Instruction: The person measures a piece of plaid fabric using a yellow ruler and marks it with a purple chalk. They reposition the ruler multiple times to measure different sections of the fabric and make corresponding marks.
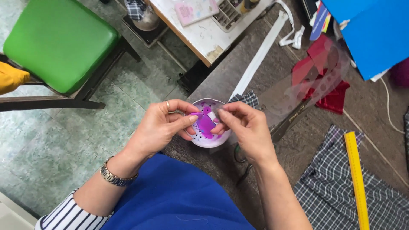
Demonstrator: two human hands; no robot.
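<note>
- Centrally, left hand (164, 123): fingers pinching closed on a small purple piece (206, 123), thumb and forefinger meeting at its left edge.
- Right hand (243, 125): fingertips closing on the same purple piece from the right side.
- Purple piece: being held just above a round white dish (204, 142) with dotted holes, sitting at the near edge of the worktable (298, 145).
- Checked fabric (336, 191): lying on the worktable at right, a yellow ruler (355, 179) resting across it.
- Red fabric scraps (319, 76): lying further back, beside blue sheets (375, 34).
- Green stool (59, 42): standing on the floor at left.
</note>
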